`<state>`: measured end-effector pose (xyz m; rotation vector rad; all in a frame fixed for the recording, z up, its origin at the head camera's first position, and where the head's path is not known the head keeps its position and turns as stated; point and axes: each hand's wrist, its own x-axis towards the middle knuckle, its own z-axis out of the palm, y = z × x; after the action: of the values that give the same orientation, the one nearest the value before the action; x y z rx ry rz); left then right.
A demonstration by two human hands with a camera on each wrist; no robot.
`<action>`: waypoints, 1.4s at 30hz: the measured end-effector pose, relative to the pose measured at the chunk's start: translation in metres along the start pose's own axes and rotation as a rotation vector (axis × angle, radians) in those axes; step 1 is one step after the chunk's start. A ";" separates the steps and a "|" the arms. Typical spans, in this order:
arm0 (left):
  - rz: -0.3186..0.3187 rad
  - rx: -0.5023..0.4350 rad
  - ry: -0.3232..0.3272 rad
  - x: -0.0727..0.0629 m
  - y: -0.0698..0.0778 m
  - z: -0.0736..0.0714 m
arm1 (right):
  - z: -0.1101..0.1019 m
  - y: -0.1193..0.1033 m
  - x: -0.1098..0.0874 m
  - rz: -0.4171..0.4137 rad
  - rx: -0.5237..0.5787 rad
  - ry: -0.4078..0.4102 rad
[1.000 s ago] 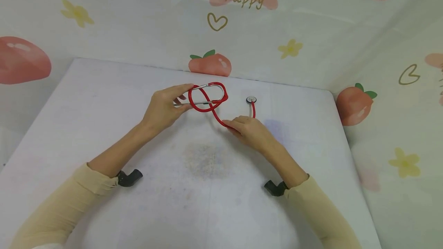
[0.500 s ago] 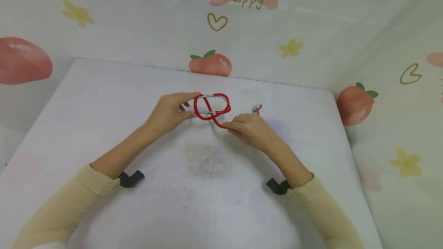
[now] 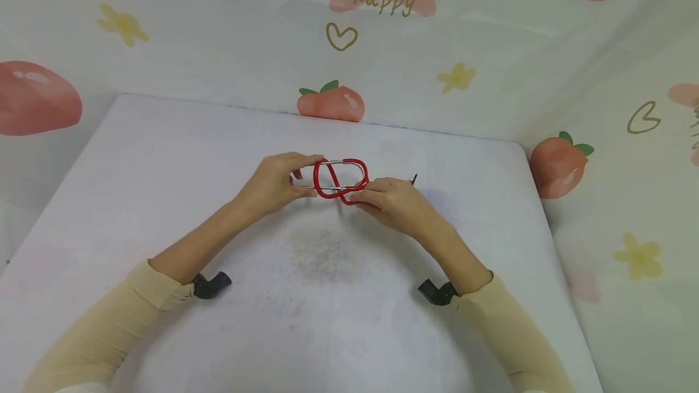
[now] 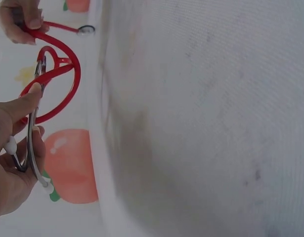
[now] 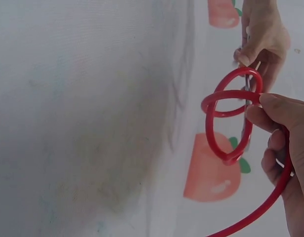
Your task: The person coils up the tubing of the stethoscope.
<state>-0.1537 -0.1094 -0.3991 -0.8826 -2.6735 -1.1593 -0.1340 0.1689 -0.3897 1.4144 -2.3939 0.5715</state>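
Note:
A red stethoscope (image 3: 318, 181) with silver metal ear tubes is held up over the table by both hands. My left hand (image 3: 273, 182) pinches the ear tubes and a loop of red tubing between thumb and fingers. White eartips (image 4: 11, 145) stick out by the palm in the left wrist view. My right hand (image 3: 394, 204) pinches the tubing (image 5: 231, 95) between thumb and forefinger, close to the loop. From there the tube runs back past the palm. The chest piece (image 4: 86, 30) hangs at the tube's end, seen nearly edge-on beyond the right hand in the head view.
A white, stained table (image 3: 327, 320) lies under the hands. Its far edge meets a white cloth backdrop (image 3: 218, 35) printed with peaches, and another cloth side runs along the right. Black curved pieces (image 3: 213, 285) sit at both wrists by the sleeve cuffs.
My left hand has moved right and nearer, bringing the looped tubing up to the right hand. The chest piece has shifted slightly right and down, turning from face-on to edge-on.

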 end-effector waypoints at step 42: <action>0.147 0.000 -0.021 -0.012 0.006 0.020 | -0.030 -0.009 0.031 0.316 0.360 -0.350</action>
<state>-0.1378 -0.0977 -0.4130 -1.0762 -2.5743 -1.1227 -0.1384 0.1558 -0.3481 1.3691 -2.9409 0.9406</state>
